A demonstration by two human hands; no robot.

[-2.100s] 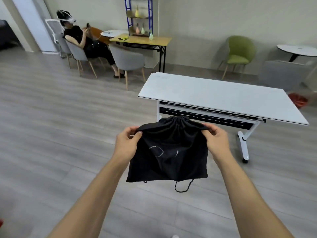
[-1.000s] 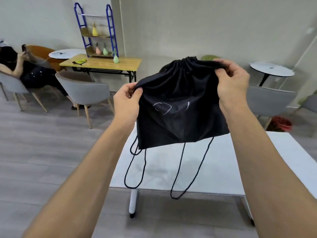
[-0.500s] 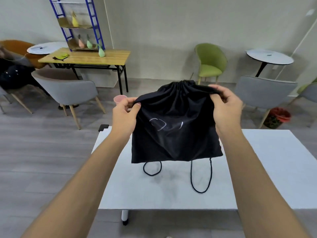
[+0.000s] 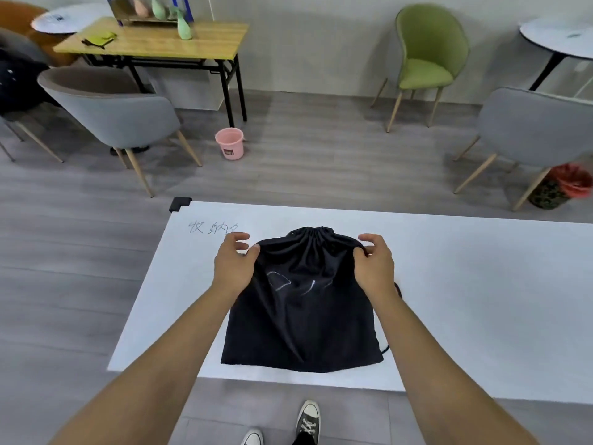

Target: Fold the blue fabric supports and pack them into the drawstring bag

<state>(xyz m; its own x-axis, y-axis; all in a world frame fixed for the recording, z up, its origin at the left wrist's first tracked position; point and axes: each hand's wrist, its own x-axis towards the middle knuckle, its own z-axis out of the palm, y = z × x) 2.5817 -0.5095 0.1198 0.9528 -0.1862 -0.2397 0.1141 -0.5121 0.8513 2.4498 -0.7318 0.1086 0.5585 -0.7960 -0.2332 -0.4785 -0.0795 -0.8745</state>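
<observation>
in the lower middle of the frame a black drawstring bag (image 4: 303, 303) lies flat on a white table (image 4: 475, 300), its gathered mouth pointing to the far side. the left hand (image 4: 232, 266) pinches the bag's upper left corner between thumb and fingers, the other fingers loosely spread; the right hand (image 4: 373, 264) pinches the upper right corner by the cord. handwriting (image 4: 211, 227) on the tabletop sits just beside the left hand, partly hidden by it. a cord loop (image 4: 385, 348) shows at the bag's lower right edge. beyond the table stand a pink bucket (image 4: 229, 143), a grey chair (image 4: 112, 107), a green chair (image 4: 428, 56) and, in the upper left, a wooden table (image 4: 154, 43). at the bottom edge, two sneakers (image 4: 308, 420).
</observation>
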